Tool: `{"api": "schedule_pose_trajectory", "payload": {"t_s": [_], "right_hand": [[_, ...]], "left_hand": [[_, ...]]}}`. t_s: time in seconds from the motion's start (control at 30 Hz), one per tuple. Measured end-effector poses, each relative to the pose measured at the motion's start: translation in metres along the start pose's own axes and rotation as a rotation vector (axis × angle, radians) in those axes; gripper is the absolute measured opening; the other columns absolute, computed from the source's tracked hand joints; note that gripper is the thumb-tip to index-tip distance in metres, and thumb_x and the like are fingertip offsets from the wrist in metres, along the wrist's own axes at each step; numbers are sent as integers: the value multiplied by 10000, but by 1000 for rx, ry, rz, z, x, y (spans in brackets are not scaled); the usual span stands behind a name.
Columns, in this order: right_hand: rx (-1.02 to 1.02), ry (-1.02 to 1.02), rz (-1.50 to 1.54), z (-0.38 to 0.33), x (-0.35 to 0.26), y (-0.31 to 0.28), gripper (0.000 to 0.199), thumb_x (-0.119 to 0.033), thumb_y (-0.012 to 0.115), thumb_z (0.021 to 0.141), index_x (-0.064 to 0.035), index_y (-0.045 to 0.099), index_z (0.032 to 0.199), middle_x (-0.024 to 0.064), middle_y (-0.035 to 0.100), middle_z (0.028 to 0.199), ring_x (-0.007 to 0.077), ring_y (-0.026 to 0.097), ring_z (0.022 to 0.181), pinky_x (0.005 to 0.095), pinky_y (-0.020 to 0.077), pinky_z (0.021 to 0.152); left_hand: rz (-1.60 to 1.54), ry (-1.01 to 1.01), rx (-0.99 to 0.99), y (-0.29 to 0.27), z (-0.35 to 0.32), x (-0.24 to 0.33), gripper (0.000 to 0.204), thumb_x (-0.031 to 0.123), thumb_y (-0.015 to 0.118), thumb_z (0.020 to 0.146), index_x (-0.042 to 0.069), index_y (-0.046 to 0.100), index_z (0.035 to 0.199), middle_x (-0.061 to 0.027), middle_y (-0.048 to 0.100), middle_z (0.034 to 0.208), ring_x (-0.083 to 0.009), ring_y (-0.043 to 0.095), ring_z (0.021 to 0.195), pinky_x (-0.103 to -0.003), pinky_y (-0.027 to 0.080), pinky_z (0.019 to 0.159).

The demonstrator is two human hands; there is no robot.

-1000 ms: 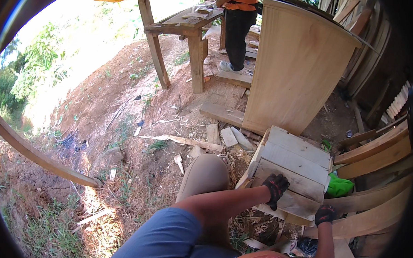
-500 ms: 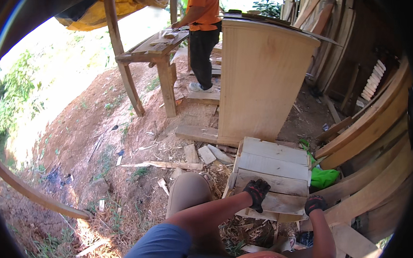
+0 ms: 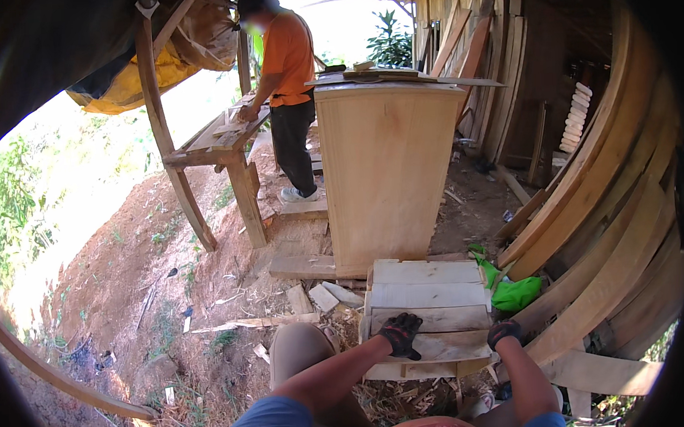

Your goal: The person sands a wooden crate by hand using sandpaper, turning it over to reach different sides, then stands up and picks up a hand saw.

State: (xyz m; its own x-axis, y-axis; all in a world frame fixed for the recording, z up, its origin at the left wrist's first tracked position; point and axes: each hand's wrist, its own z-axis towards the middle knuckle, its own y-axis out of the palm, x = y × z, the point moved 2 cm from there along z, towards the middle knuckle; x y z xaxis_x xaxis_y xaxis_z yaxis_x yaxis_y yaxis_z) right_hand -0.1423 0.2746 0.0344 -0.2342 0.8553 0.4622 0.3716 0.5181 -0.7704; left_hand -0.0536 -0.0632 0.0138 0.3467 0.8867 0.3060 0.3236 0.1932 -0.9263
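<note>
Now my raised view shows the whole orange-shirted co-worker (image 3: 288,52); my black-gloved left hand (image 3: 401,336) lies, fingers apart, on the pale-planked wooden box (image 3: 431,295), the right hand (image 3: 504,331) at its edge, grip unclear.

The gloved left hand (image 3: 401,336) is palm down, fingers spread — its forearm (image 3: 336,375) reaching up from the lower left. The gloved right hand (image 3: 504,332) looks curled — its bare forearm (image 3: 529,377) leaning inward.
</note>
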Motion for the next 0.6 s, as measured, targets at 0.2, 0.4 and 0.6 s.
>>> {"api": "schedule_pose_trajectory", "payload": {"t_s": [0.2,0.4,0.6], "right_hand": [[58,-45,-58,-2,-12,7,413,-293,467,981,-214,746,1274,43,703,1352,251,652,1272,391,507,1025],[64,-53,-118,24,0,35,430,-316,428,990,-254,743,1276,-1,682,1390,189,617,1316,369,509,1009],[-18,-57,-74,7,-4,15,441,-311,404,973,-258,762,1226,-3,695,1366,177,607,1322,353,482,1042]], "left_hand": [[-9,-45,5,3,-2,-6,1143,752,685,792,79,273,1618,-215,268,1668,-417,238,1549,-544,225,1253],[21,0,1,-4,9,0,1097,741,661,821,73,294,1610,-223,289,1656,-415,257,1541,-542,238,1248],[-41,151,162,-4,5,6,912,642,643,897,56,398,1552,-226,402,1586,-402,364,1486,-518,315,1215]]}}
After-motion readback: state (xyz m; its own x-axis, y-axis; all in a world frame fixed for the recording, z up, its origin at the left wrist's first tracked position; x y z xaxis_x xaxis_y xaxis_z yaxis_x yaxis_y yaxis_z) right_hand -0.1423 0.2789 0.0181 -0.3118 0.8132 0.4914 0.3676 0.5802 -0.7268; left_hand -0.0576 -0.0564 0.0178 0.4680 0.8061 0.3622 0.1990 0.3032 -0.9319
